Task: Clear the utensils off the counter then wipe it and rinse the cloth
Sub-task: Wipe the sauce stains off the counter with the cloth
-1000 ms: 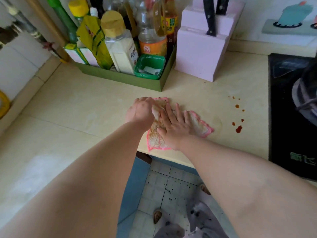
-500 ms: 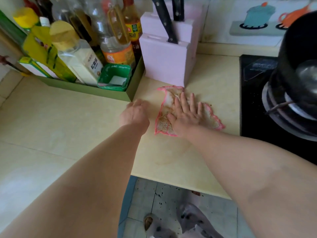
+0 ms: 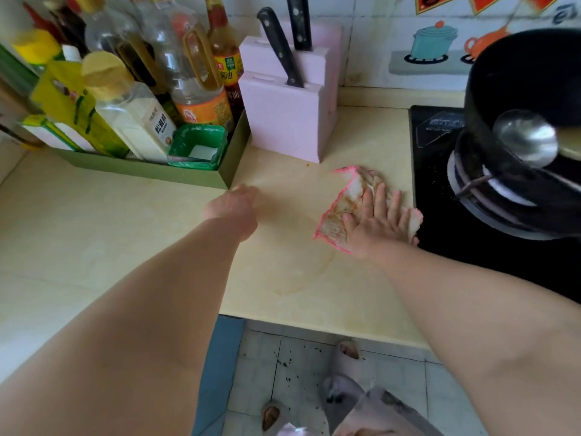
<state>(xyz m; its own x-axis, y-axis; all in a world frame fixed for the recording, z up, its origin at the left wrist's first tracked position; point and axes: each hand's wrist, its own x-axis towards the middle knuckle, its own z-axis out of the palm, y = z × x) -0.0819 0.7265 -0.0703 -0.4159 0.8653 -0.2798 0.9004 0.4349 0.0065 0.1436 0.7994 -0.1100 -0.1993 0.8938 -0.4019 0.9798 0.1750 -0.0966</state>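
The right hand (image 3: 377,221) lies flat on the cloth (image 3: 334,220), fingers straight and spread, palm pressing it down rather than gripping it. The cloth, whitish with a pink hem and brown staining, sits on the pale yellow counter (image 3: 125,221) in front of the pink knife block (image 3: 283,127) and a little to its right, apart from the block. Its far corner points back toward the block, and its right edge reaches the rim of the black stove top (image 3: 440,247), which starts to the right of the block. The left hand (image 3: 234,210) hovers low over the counter in front of the block and to its left, well apart from the cloth and holding nothing that can be seen. It is blurred and seen from behind the wrist, so it is impossible to tell whether its fingers are curled or straight. A faint curved wet streak (image 3: 301,278) marks the counter nearer the person than the block, between the two forearms. Two black-handled knives (image 3: 279,48) stand in the block's slots. Just beside the block on its left sits a green tray (image 3: 151,169) crowded with bottles (image 3: 195,73) and a small green tub (image 3: 198,146). To the right of the block, a black pot (image 3: 518,77) sits on the burner with a steel ladle (image 3: 525,136) over it.
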